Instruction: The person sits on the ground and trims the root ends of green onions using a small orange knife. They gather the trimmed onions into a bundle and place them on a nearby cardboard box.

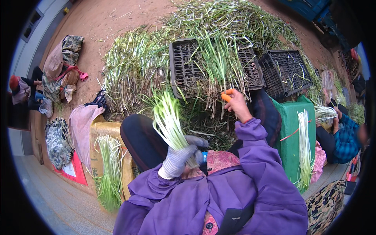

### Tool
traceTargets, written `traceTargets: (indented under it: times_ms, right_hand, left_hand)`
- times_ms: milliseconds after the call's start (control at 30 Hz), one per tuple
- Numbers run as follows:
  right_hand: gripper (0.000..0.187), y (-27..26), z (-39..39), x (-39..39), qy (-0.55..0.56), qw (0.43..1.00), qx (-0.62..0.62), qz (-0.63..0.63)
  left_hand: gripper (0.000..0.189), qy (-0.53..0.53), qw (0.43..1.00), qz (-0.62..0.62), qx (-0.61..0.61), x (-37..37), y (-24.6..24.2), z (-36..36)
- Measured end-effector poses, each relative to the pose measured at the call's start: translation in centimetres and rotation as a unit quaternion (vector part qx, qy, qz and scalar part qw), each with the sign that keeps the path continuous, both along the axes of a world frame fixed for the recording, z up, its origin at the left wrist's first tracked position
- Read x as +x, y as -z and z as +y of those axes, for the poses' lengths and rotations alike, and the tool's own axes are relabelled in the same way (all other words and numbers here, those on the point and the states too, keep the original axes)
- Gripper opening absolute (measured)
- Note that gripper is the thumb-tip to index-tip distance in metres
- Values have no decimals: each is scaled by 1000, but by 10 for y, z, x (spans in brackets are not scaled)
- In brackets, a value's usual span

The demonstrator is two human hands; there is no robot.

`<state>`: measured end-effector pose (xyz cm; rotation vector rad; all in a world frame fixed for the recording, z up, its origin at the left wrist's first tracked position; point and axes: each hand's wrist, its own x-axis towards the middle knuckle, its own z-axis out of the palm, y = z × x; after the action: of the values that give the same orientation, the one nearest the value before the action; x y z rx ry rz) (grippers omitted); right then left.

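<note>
My left hand [179,158], in a pale striped glove, is closed around a bundle of cleaned scallions [170,126]. Their white stems point toward my lap and their green tops lean away from me. My right hand [239,105] is bare except for orange finger covers on two fingers. Those fingertips are close together at the root ends of unpeeled scallions [218,64]; whether a stalk is pinched between them I cannot tell. The unpeeled scallions lie across an upturned black plastic crate [179,58] before my knees, with brown roots hanging over its near edge.
A large scallion heap [132,67] spreads behind the crate. A second black crate [289,72] stands right. White-stemmed bundles lie on a yellow-brown wrapped block [97,129] at left and a green wrapped block [289,141] at right. People sit at far left and right [346,144].
</note>
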<state>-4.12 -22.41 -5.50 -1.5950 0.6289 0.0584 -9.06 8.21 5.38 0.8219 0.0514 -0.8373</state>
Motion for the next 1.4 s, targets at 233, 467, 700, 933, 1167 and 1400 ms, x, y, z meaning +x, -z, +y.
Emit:
traceTargets:
  times_ms: [233,467,700,933,1167,1400]
  right_hand:
    - [25,-50,12,-30,-114,984,136,-29]
    - [23,-59,56,-64,-176,970,169,0]
    - [18,-51,84,-70,-180,971,157,8]
    - [18,-57,71,-49,-250,958,136,19]
    - [55,-30,39,25,-258,925,-250,-121]
    - [69,3,-51,78,-41,911,-393,-114]
  left_hand:
    - [18,-135,990,-39,16,68,12,-32]
    - [15,-104,987,24,122,88,66,-61]
    - [18,-62,979,-41,189,84,78,-70]
    - [15,-79,985,-35,152,84,72,-65]
    - [18,-42,982,-67,171,78,59,-54]
    - [29,-58,992,-28,113,70,52,-18]
